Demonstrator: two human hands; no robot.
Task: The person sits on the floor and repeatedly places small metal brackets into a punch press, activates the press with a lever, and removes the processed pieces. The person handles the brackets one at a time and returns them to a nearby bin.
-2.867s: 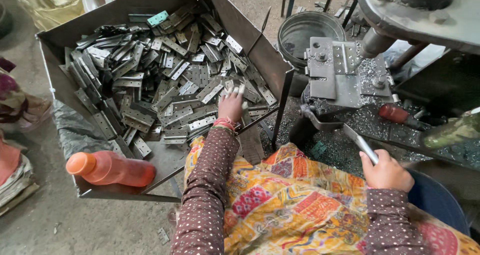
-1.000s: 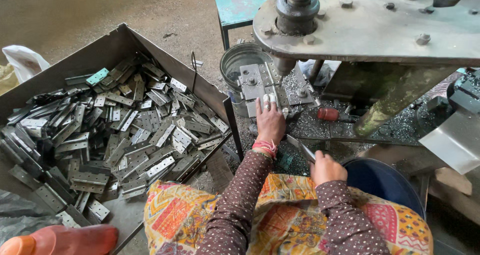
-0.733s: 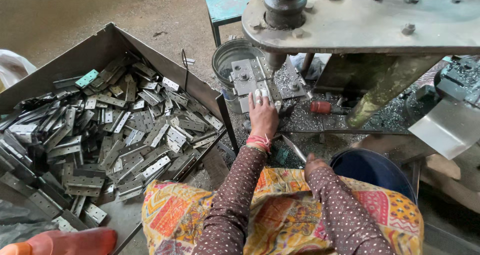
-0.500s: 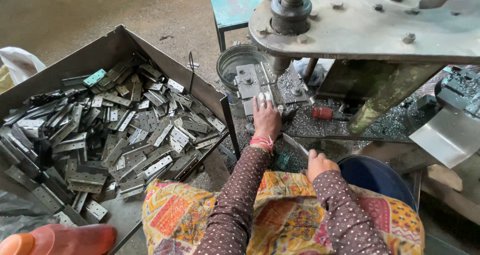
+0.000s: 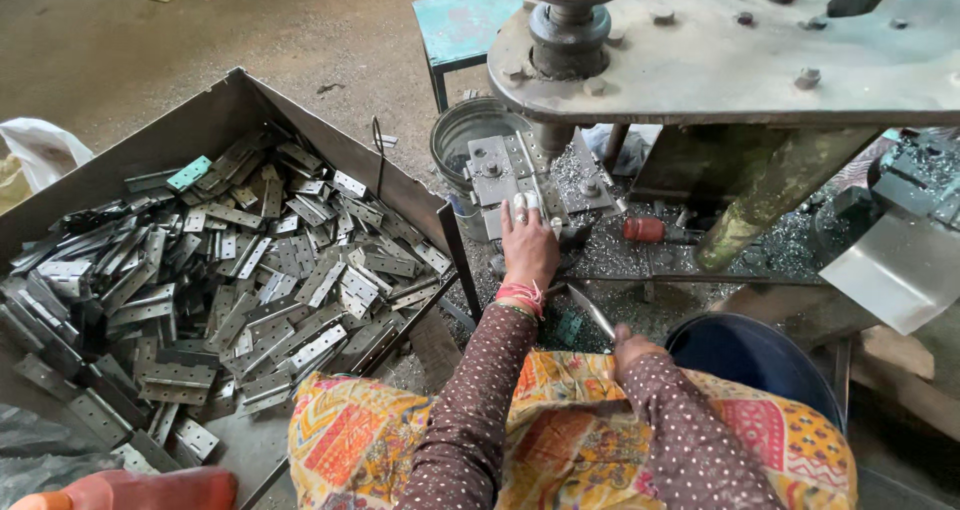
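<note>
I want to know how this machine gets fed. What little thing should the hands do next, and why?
Probably draw the left hand back from the die. Its fingertips rest on a metal piece lying on the die, right under the press ram, so they look exposed there. The right hand waits near the lap, gripping a thin metal rod.

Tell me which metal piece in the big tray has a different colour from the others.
The teal-green piece near the tray's far left side; all the others are bare grey metal.
</note>
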